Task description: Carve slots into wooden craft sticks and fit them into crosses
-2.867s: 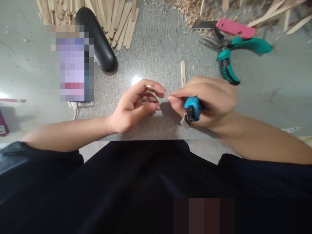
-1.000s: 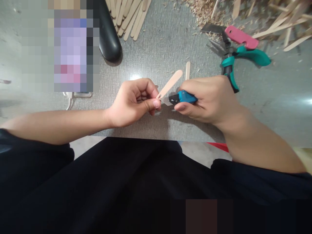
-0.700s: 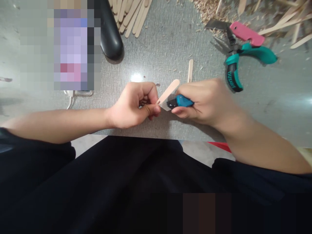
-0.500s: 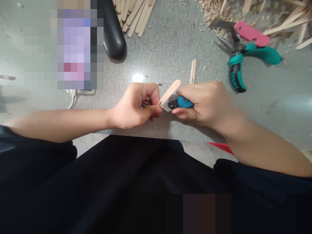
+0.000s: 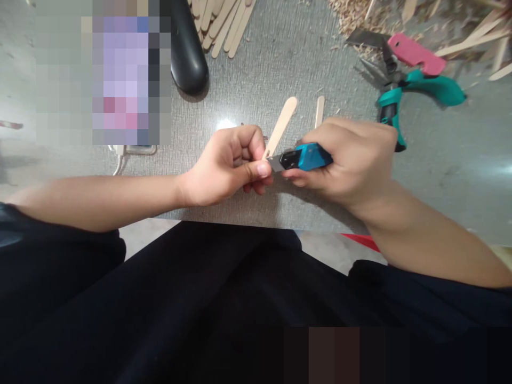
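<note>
Between thumb and fingers, my left hand [image 5: 230, 165] pinches the lower end of a wooden craft stick [image 5: 283, 122], whose rounded end points up and to the right. A small dark notch or mark shows near the pinched end. My right hand [image 5: 352, 160] is wrapped round a blue and black utility knife [image 5: 308, 157]. Its short blade [image 5: 275, 162] meets the stick close to my left thumb; whether it is cutting in, I cannot tell. Beyond my right knuckles lies another craft stick [image 5: 319, 111], its lower part hidden by the hand.
A black rounded case [image 5: 191, 64] and a pile of craft sticks [image 5: 228, 26] lie at the back. To the right are teal-handled pliers [image 5: 432, 88], a pink-handled cutter [image 5: 418, 53], and wood shavings [image 5: 352, 21]. A white cable [image 5: 119, 160] runs beside a blurred-out area at left.
The craft stick has swung more upright, its free end rising. My right hand and the knife have shifted slightly right and up, and my left thumb has moved a little up.
</note>
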A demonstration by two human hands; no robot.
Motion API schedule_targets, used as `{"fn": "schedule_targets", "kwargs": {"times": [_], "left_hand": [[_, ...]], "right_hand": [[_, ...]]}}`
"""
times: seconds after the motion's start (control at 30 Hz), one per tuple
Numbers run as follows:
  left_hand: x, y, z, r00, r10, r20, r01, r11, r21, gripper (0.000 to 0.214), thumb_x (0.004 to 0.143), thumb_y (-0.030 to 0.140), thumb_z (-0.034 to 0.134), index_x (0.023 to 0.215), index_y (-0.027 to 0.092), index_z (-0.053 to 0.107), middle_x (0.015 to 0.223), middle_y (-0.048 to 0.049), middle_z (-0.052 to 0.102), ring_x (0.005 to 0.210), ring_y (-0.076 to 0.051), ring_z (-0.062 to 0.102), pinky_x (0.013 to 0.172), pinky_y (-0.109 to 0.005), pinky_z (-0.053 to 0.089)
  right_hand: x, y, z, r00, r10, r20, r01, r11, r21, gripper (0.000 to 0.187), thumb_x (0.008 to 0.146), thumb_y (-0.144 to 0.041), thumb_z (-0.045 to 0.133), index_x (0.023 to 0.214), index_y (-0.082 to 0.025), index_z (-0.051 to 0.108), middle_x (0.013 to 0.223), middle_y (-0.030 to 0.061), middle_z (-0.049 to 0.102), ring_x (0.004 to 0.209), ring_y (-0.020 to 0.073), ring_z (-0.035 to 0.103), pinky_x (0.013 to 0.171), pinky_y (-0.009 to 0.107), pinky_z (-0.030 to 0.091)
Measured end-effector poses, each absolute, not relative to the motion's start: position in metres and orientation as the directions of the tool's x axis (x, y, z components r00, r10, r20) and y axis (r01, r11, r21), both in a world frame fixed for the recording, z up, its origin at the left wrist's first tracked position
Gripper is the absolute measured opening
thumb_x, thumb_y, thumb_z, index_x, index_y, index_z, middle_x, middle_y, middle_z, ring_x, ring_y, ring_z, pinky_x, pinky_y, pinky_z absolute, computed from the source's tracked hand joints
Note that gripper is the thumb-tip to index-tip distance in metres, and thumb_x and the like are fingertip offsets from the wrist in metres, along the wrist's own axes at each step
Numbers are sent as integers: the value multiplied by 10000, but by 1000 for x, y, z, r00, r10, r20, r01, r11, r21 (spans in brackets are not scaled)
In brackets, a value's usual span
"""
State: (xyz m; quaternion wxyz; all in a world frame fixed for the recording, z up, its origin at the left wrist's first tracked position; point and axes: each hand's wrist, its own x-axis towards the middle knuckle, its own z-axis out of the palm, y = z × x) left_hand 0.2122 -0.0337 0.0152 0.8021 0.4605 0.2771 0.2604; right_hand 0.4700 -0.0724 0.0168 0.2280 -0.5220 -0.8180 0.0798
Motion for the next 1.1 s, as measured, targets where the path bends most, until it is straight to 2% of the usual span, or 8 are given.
{"fn": "schedule_targets", "kwargs": {"times": [0.13, 0.3, 0.43, 0.57, 0.63, 0.77, 1.0, 1.1], "left_hand": [[213, -33, 14, 708, 669, -227, -170, 474, 864, 737, 801, 732, 1081, 843, 228, 544, 745, 21, 780, 630, -126, 803, 558, -207, 652], [215, -33, 13, 680, 699, -219, -208, 471, 857, 695, 791, 619, 1133, 834, 224, 563, 746, 12, 785, 614, -125, 787, 524, -205, 626], [216, -33, 16, 678, 699, -227, -222, 489, 843, 658, 794, 573, 1143, 849, 213, 596, 745, 21, 781, 611, -109, 767, 526, -198, 609], [217, -32, 20, 677, 697, -238, -216, 496, 841, 625, 811, 552, 1137, 847, 202, 621, 745, 26, 773, 615, -100, 754, 542, -199, 606], [216, -32, 21, 674, 702, -230, -218, 487, 846, 637, 808, 601, 1128, 843, 197, 638, 742, 26, 768, 611, -96, 747, 544, -202, 604], [216, -32, 21, 679, 702, -214, -222, 475, 852, 687, 779, 731, 1093, 840, 190, 674, 734, 25, 759, 601, -92, 733, 550, -212, 612], [216, -32, 19, 709, 671, -217, -215, 498, 840, 656, 787, 709, 1100, 845, 177, 721, 730, 13, 770, 617, -90, 731, 563, -200, 612], [216, -31, 19, 734, 642, -222, -204, 520, 830, 641, 765, 667, 1129, 835, 177, 721, 711, 18, 768, 588, -83, 712, 535, -187, 582]], "right_hand": [[476, -70, 13, -380, 826, 416, 772, 531, -350, 782, 1102, -966, 545, 901, -241, 757, 765, 89, 673, 670, 227, 567, 662, 426, 328], [479, -66, 12, -401, 771, 495, 711, 603, -363, 746, 1140, -924, 518, 867, -254, 702, 670, 34, 604, 594, 198, 508, 606, 404, 306], [480, -66, 19, -399, 833, 383, 755, 535, -380, 794, 1162, -943, 382, 827, -270, 635, 664, 39, 625, 599, 210, 566, 596, 412, 323], [479, -67, 24, -367, 898, 244, 795, 439, -419, 892, 1096, -1047, 263, 770, -282, 584, 656, 51, 614, 607, 222, 579, 601, 426, 323], [478, -66, 24, -360, 904, 228, 790, 426, -440, 890, 1094, -1050, 270, 754, -284, 568, 644, 43, 583, 598, 216, 554, 597, 425, 321], [479, -65, 22, -386, 870, 306, 723, 492, -485, 830, 1123, -992, 407, 731, -276, 556, 613, 12, 528, 553, 184, 487, 557, 403, 290], [482, -65, 34, -451, 878, 159, 716, 462, -524, 869, 1123, -1015, 296, 727, -275, 523, 620, 14, 519, 568, 189, 497, 587, 412, 307], [481, -64, 38, -451, 889, 77, 741, 421, -523, 926, 1063, -1090, 217, 700, -280, 481, 616, 18, 518, 565, 191, 490, 605, 414, 338]]}}
